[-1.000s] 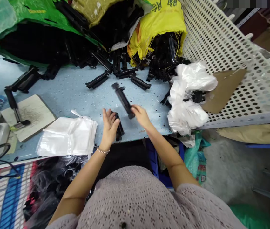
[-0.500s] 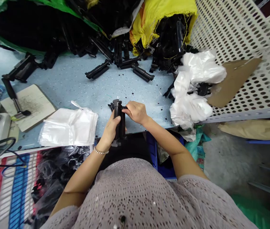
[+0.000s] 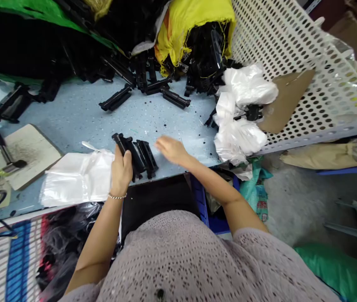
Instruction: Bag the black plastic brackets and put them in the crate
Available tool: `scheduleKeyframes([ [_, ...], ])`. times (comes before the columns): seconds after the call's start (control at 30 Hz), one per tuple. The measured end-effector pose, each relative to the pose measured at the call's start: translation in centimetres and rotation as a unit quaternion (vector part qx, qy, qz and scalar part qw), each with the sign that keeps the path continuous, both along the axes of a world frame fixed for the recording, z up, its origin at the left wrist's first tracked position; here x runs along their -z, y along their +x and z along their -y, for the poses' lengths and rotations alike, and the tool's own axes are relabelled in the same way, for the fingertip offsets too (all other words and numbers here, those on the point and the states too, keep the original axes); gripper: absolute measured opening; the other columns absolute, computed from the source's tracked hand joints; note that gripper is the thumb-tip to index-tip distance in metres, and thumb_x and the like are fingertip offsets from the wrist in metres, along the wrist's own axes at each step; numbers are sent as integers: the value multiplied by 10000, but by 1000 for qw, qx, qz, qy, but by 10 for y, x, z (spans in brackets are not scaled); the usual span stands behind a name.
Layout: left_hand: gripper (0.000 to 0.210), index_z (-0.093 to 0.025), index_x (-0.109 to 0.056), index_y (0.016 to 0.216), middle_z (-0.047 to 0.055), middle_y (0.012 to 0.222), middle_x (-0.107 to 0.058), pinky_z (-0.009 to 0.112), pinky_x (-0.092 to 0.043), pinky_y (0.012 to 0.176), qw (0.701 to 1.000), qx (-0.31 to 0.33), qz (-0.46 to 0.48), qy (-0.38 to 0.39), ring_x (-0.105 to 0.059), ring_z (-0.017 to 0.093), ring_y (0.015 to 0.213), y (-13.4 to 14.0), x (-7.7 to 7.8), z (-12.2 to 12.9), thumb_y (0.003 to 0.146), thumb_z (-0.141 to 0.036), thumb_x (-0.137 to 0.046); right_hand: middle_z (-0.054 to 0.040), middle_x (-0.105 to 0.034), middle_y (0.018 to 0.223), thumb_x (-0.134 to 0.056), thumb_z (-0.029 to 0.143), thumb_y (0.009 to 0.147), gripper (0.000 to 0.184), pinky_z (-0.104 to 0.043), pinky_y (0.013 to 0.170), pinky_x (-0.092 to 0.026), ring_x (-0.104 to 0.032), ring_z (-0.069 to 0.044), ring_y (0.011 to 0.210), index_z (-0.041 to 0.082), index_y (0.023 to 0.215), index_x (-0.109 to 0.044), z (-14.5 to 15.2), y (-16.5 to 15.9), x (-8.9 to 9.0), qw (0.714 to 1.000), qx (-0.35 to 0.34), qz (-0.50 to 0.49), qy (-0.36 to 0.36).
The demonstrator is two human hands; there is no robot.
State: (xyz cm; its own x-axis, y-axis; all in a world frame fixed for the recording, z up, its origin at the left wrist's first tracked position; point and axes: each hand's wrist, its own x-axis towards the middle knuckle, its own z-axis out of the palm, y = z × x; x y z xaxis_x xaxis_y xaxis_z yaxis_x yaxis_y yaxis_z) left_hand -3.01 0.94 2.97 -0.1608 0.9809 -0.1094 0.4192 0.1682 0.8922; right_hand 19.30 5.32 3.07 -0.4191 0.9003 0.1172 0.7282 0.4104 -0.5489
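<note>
My left hand (image 3: 122, 170) is closed around a long black rail-like part (image 3: 138, 161), near the front edge of the blue table (image 3: 84, 113). My thumb lies on top of it, and the fingers underneath are hidden. Just right of it, another similar black part (image 3: 148, 156) rests at the table edge. My right hand (image 3: 172, 149) hovers to the right of both parts, apart from them. It is slightly blurred, its fingers stretched out to the left with nothing seen in them. A stack of white plastic bags (image 3: 77, 178) lies left of my left hand.
More black parts (image 3: 115, 98) spill from a green sack (image 3: 40, 12) and a yellow sack (image 3: 200, 12) at the back. Crumpled white bags (image 3: 241, 126) lie on the right beside a perforated white basket (image 3: 279, 37). A pale board (image 3: 24, 151) with a black-handled tool sits at left.
My right hand has come off the black part and moved away from it. My left hand has shifted left with its part, and a second black part now shows beside it. The view has shifted.
</note>
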Motion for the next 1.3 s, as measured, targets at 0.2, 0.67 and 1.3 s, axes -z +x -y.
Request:
scheduleKeyframes([
  [0.2, 636, -112, -461, 1536, 277, 1131, -734, 604, -511, 929, 960, 60, -254, -99, -718, 450, 1051, -12, 23, 2, 1029, -480, -358, -237, -464, 1507, -438, 119, 1058, 409, -420, 1127, -379, -484, -269, 1346, 58, 1459, -484, -137, 70, 5, 947, 316, 61, -12],
  [0.67, 561, -264, -495, 1365, 81, 1232, -683, 299, -586, 711, 932, -11, 361, 4, -716, 164, 789, 37, -28, -19, 898, -535, -646, -88, -678, 1041, -479, 467, 1070, 351, -360, 813, -561, -669, -223, 926, 227, 1296, -599, 63, -16, -21, 984, -108, -122, 69],
  [1.3, 308, -195, -675, 1014, 37, 882, -699, 314, -555, 799, 963, -20, 267, -17, -676, 216, 881, 4, -22, -3, 915, -478, -604, -84, -646, 808, -386, 561, 1076, 482, -350, 682, -406, -574, -223, 768, 200, 869, -628, 66, -44, 3, 980, -155, 2, 122],
])
